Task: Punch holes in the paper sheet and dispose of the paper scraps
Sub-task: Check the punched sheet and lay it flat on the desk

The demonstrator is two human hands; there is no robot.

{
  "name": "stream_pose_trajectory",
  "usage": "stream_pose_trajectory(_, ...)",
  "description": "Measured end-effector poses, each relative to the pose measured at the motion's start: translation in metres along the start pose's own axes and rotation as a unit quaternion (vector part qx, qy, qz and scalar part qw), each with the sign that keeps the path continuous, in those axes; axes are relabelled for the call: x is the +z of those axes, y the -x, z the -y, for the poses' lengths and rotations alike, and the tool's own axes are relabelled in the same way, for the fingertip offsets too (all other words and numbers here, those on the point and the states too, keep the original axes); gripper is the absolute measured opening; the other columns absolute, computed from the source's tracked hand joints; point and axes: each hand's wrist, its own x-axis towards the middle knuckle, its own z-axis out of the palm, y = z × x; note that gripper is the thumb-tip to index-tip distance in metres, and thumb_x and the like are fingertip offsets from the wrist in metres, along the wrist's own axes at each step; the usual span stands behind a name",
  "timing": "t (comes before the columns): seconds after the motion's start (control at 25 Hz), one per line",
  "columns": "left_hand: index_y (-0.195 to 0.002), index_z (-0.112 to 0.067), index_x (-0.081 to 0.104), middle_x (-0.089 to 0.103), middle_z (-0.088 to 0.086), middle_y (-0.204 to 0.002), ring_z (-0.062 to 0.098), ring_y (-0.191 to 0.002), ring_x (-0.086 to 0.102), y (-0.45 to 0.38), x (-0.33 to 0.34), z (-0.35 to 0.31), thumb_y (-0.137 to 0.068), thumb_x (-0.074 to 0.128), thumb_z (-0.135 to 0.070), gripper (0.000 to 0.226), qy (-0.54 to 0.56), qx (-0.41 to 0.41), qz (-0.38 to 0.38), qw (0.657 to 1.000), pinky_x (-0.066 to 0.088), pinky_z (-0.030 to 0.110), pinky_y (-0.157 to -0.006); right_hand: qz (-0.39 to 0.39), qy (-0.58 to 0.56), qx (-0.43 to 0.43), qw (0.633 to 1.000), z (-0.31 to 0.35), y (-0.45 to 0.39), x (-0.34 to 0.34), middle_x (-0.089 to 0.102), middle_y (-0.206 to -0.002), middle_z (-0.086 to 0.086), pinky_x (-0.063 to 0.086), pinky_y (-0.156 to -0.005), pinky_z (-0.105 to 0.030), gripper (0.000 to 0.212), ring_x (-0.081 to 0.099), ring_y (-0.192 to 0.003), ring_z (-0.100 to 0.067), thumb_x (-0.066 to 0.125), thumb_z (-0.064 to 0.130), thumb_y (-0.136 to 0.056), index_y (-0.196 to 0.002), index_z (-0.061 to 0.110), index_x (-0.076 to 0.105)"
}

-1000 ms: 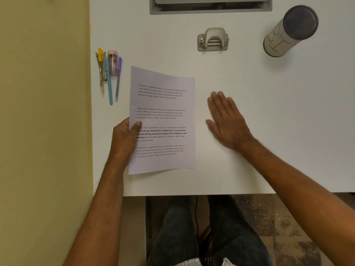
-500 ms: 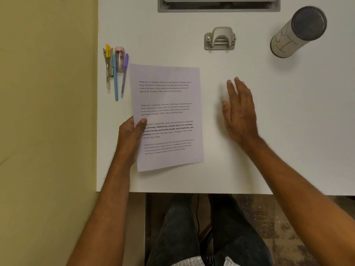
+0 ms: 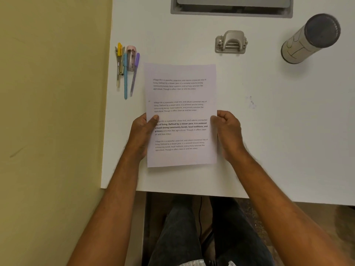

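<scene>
A printed paper sheet [image 3: 180, 96] with four blocks of text is held just above the white table [image 3: 269, 141], near its front edge. My left hand [image 3: 143, 131] grips the sheet's left edge, thumb on top. My right hand [image 3: 228, 131] pinches the right edge at the same height. A small hole shows near the sheet's left margin. A grey metal hole punch [image 3: 231, 42] stands behind the sheet, to its right, untouched. A few tiny paper scraps [image 3: 251, 102] lie on the table to the right of the sheet.
Several pens and a pink stapler [image 3: 127, 68] lie left of the sheet near the table's left edge. A tall cylindrical container [image 3: 311, 38] with a dark lid stands at the back right. A grey recessed tray [image 3: 231, 6] sits at the table's back edge. A yellow wall runs along the left.
My right hand moved left from the bare table and took hold of the sheet's right edge. The sheet has straightened and shifted slightly right, held by both hands now.
</scene>
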Motion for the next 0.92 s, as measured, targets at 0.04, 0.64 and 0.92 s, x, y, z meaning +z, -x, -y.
stream_pose_trajectory(0.04,-0.120,-0.020,0.067,0.080,0.004,-0.110,0.025,-0.096,0.078,-0.002,-0.001,0.000,-0.104,0.059,-0.021,0.018,-0.011,-0.002,0.002,1.000,0.065,0.039,-0.082,-0.009,0.001,-0.004,1.000,-0.002,0.000,0.000,0.080,-0.104,0.003,0.061,-0.096,-0.041,0.020,0.076,-0.103,-0.020,0.064,0.020,-0.095,-0.114,0.018,0.071)
stream_pose_trajectory(0.64,-0.098,-0.012,0.069,0.070,-0.004,-0.091,0.004,-0.069,0.062,-0.027,-0.016,-0.005,-0.105,0.057,-0.033,0.025,-0.368,0.079,-0.182,0.908,0.046,0.015,-0.061,-0.069,0.115,-0.077,0.988,-0.009,0.001,0.023,0.075,-0.100,0.004,0.055,-0.083,-0.020,0.014,0.069,-0.092,-0.010,0.063,0.020,-0.097,-0.108,0.022,0.071)
stream_pose_trajectory(0.92,-0.104,-0.008,0.071,0.070,-0.002,-0.096,0.005,-0.069,0.059,-0.030,-0.016,-0.001,-0.104,0.058,-0.032,0.028,-0.380,0.091,-0.208,0.897,0.040,0.010,-0.060,-0.068,0.156,-0.103,0.980,-0.008,-0.003,0.021,0.065,-0.085,0.010,0.046,-0.069,-0.002,0.021,0.059,-0.072,0.003,0.060,0.016,-0.100,-0.119,0.023,0.065)
